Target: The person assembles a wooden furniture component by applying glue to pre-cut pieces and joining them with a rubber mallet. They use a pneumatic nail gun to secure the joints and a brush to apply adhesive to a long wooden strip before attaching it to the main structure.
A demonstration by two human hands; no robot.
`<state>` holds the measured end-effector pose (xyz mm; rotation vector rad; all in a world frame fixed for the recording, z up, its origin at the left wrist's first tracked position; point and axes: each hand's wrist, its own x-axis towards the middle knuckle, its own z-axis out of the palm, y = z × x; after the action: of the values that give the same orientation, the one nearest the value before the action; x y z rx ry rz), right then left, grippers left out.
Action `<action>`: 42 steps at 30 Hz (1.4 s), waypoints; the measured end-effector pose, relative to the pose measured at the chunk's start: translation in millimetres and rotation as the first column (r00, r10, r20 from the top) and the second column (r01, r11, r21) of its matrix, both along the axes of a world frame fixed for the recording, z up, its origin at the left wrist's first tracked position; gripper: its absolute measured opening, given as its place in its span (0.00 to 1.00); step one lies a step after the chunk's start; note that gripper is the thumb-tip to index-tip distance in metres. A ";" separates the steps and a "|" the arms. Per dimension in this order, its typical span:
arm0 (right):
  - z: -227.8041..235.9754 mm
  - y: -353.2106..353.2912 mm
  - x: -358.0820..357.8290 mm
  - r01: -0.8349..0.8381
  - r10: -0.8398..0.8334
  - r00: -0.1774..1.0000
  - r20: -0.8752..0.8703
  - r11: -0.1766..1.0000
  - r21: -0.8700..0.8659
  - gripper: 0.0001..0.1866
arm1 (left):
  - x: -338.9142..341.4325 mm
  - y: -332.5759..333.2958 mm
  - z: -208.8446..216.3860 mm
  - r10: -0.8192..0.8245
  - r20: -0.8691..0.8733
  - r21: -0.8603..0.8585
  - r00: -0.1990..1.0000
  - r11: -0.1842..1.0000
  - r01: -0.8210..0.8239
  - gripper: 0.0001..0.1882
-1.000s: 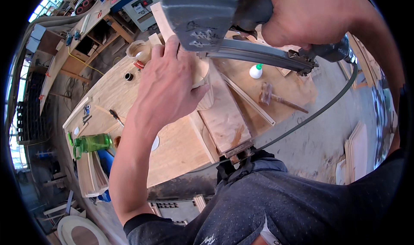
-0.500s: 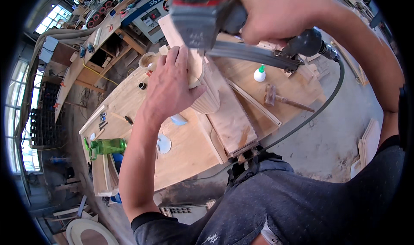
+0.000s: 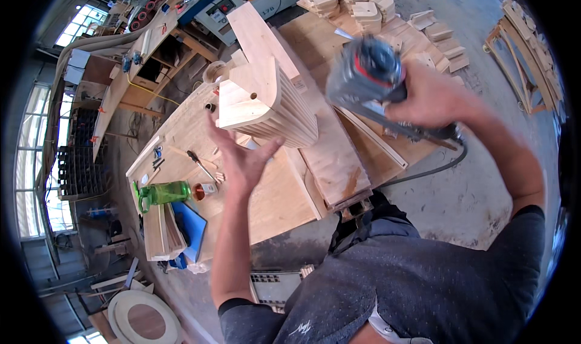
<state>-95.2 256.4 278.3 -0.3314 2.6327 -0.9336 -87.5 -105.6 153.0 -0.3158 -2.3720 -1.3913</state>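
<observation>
The left hand (image 3: 242, 157) was spread, fingers curved, just left of a pale, round-cornered wooden block (image 3: 249, 109) with ribbed sides, which stood along a scuffed, thick plank (image 3: 330, 162). Farther right, the right hand (image 3: 426, 92) gripped a blurred, bulky dark nail gun (image 3: 365, 71).

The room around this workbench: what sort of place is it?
Probably a woodworking shop: a ribbed wooden block, stacked wooden pieces and a likely nail gun in the right hand suggest it.
</observation>
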 end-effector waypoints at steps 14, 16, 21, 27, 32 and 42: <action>-285.2 -6.2 30.9 0.047 -0.053 0.996 0.067 0.995 0.086 0.32 | -29.7 14.2 -22.7 0.264 0.327 0.233 0.907 0.908 -0.348 0.48; -294.0 -19.8 28.1 0.059 -0.058 0.998 -0.018 0.995 0.082 0.33 | -24.1 1.2 -8.5 0.280 0.393 0.187 0.876 0.908 -0.374 0.46; -307.7 -57.8 5.0 0.070 -0.069 0.998 -0.012 0.989 0.129 0.37 | 18.1 -13.7 11.2 0.178 0.474 0.374 0.862 0.846 -0.381 0.44; -330.2 -80.8 -15.2 0.040 -0.038 0.999 -0.033 0.996 0.083 0.45 | 52.7 -23.9 19.7 0.184 0.496 0.394 0.848 0.823 -0.409 0.43; -331.3 -76.1 -11.8 0.068 -0.063 0.996 -0.064 0.994 0.080 0.46 | 64.7 -23.1 28.2 0.247 0.468 0.287 0.849 0.866 -0.410 0.45; -314.8 -73.4 -12.5 0.093 -0.094 0.996 0.003 0.994 0.061 0.39 | 66.4 2.1 39.3 0.351 0.431 0.090 0.831 0.900 -0.427 0.45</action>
<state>-107.7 183.0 -36.5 -0.1917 2.6851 -0.8794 -21.0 -103.4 192.4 0.5404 -2.3989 -1.5622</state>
